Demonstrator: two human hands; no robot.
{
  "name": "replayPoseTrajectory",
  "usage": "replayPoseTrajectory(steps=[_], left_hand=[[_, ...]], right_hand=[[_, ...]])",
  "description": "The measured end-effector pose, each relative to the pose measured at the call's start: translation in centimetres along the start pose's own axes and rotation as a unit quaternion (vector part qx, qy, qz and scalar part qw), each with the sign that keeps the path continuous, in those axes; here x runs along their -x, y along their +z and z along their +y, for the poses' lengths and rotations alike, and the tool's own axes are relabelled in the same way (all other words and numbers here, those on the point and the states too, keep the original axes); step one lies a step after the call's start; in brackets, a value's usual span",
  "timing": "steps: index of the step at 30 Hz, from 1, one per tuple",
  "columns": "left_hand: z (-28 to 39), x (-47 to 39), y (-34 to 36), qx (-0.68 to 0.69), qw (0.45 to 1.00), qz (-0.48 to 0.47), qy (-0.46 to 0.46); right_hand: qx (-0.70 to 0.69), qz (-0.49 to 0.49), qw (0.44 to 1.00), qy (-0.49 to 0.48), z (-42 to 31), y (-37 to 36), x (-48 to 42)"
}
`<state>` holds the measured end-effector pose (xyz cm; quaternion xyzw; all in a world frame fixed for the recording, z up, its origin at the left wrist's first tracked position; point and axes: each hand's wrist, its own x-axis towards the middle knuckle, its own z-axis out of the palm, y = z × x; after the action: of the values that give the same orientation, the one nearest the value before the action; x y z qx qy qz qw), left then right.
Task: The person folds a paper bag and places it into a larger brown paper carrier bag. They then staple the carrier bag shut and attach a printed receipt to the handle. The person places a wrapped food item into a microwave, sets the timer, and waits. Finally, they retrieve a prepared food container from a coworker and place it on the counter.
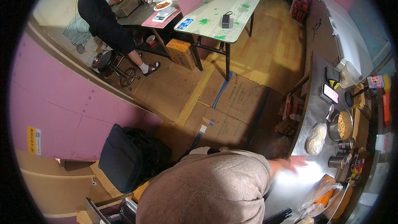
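My left hand (295,163) is over the steel counter (276,197), blurred, with nothing in it and its fingers apart. It reaches out from a brown knitted sleeve. I cannot tell whether it touches the counter. A white bundle in a plastic bag (317,139) lies just beyond it. Behind that stands a steel bowl (335,127) with pale pieces (341,126) in it. Small metal canisters (336,162) stand to the right of the hand. Nearer me lies a clear plastic bag (317,209) with something orange (325,196) inside. My right hand is out of view.
A phone (330,93) lies on the counter; another (375,81) sits on a stand. A padded chair (119,161) stands at left. Cardboard (238,96) covers the floor. A folding table (214,4) holds a black box (225,21). A person (101,12) works at the far bench.
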<state>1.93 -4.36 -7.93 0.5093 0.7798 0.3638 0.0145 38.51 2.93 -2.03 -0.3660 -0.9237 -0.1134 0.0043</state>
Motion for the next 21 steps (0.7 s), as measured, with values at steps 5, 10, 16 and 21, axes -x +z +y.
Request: replayPoseTrajectory(steps=[5, 10, 16, 21], left_hand=[[-0.4, 0.2, -0.1, -0.008, 1.000, 0.008, -0.019], [1.6, -0.4, -1.4, 0.014, 0.999, -0.031, -0.009], [1.4, 0.1, -2.4, -0.030, 0.999, -0.030, -0.026], [1.3, 0.2, -2.0, -0.011, 0.999, -0.015, -0.035]], right_hand=[[0.006, 0.002, 1.000, -0.001, 0.6, 0.7, 0.3], [0.012, -0.004, 0.999, 0.050, 0.1, 0.3, 1.8], [0.024, 0.001, 0.999, 0.038, 1.0, 0.6, 1.5], [0.032, 0.006, 0.998, 0.054, 1.4, 0.8, 1.5]])
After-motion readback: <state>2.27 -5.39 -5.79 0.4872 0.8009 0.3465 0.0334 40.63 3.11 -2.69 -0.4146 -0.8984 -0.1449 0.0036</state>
